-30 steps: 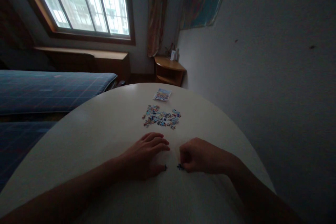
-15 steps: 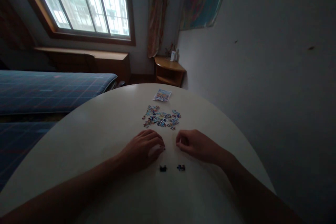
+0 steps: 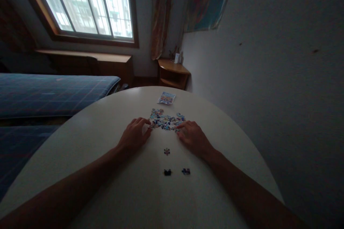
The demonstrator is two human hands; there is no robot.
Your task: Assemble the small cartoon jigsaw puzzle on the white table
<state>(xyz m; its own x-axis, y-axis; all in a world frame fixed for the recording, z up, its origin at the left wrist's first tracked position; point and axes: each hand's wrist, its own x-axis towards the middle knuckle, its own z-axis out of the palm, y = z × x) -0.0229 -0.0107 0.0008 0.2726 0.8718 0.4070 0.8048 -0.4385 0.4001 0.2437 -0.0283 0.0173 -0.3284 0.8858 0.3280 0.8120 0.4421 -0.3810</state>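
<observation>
A heap of colourful jigsaw pieces (image 3: 166,120) lies on the round white table (image 3: 107,139). My left hand (image 3: 134,136) rests at the heap's left edge, fingers curled and touching the nearest pieces. At the heap's right edge my right hand (image 3: 192,136) has its fingertips on the pieces, the fingers partly bent. Three single pieces lie nearer to me: a light one (image 3: 167,151), a dark one (image 3: 167,172) and a bluish one (image 3: 185,171). Whether either hand grips a piece is not visible.
A small printed picture card (image 3: 166,97) lies beyond the heap near the table's far edge. A bed with a blue checked cover (image 3: 48,93) stands to the left. A wooden corner shelf (image 3: 173,71) and a window (image 3: 86,3) are behind; a wall is close on the right.
Both hands have moved away from me, from beside the two dark pieces up to the heap. The two dark pieces now lie uncovered, and a third piece lies between them and the heap.
</observation>
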